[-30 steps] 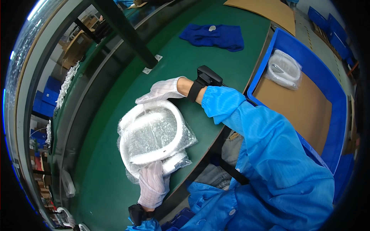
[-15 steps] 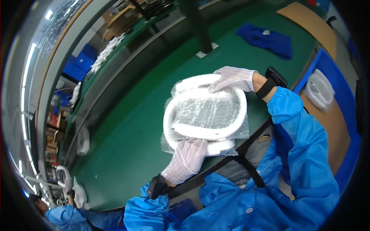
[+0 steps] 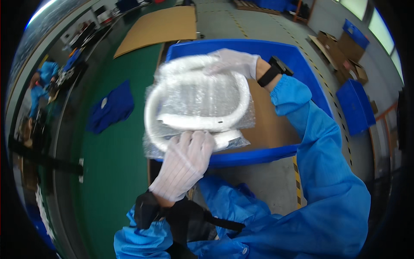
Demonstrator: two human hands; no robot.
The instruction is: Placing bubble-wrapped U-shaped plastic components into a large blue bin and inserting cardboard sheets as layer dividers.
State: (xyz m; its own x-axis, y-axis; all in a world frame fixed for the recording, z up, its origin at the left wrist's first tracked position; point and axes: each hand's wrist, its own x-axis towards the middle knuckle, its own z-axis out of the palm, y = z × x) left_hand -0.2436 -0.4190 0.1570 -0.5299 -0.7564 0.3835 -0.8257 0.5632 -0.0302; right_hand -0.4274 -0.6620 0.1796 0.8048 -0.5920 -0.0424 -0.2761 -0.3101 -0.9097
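A thick white tube (image 3: 196, 123) bent into rounded loops lies inside a clear, shiny plastic bag (image 3: 200, 97); its exact kind I cannot make out. My left hand (image 3: 184, 157), in a white striped glove, grips its near edge, fingers over the top. At its far right edge my right hand (image 3: 235, 61), gloved likewise, is closed on the tube, with its thumb and some fingers hidden. Between both hands the bundle is held up over the left part of a blue bin (image 3: 254, 156) and the green table's edge.
Brown cardboard (image 3: 276, 125) shows inside the bin. On the green table (image 3: 116, 172) lie a dark blue cloth (image 3: 113, 108) and a cardboard sheet (image 3: 161, 26). Another person (image 3: 45, 80) is far left. Blue crates (image 3: 355, 103) and boxes stand along the right wall.
My view has turned right, from the table to the blue bin. Both hands have carried the bagged tube off the table and over the bin's left side.
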